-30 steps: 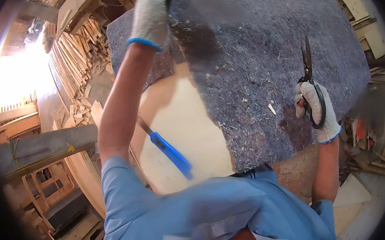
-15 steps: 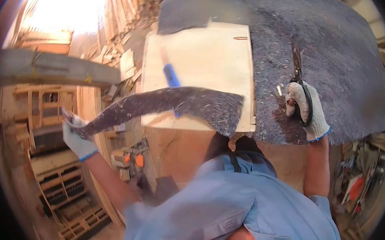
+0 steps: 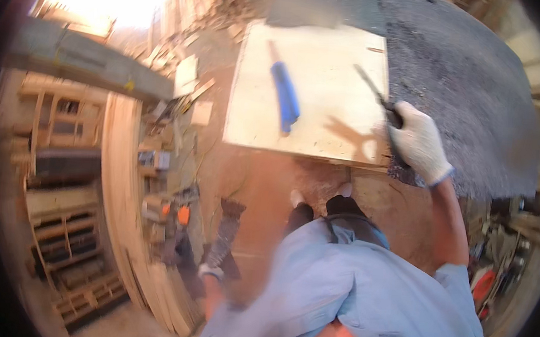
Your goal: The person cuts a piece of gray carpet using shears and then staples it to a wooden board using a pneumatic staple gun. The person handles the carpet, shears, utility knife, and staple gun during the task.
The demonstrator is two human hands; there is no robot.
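My right hand (image 3: pixel 421 138), in a white knit glove with a blue cuff, is closed around dark-handled scissors (image 3: pixel 376 88). Their blades point up and left over the pale board, casting a shadow on it. Down at my left side, my gloved left hand (image 3: pixel 211 271) is closed on the end of a dark grey felt strip (image 3: pixel 225 231); the fingers are small and partly blurred. A blue-handled tool (image 3: pixel 285 97) with a thin tip lies on the pale wooden board (image 3: pixel 310 134). The large grey felt sheet (image 3: pixel 475 101) spreads to the right, partly under my right hand.
Another felt piece (image 3: pixel 325 6) overlaps the board's far edge. Long timber planks (image 3: pixel 119 177) and a wooden rack (image 3: pixel 76 249) stand at left, under a grey beam (image 3: pixel 96 59). Wood offcuts (image 3: pixel 186 75) litter the floor beyond. Assorted tools and scraps (image 3: pixel 495 259) sit at right.
My left hand has swung down from the left with the felt strip, away from the board. My right hand has brought the scissors leftward from over the felt to the board's right edge.
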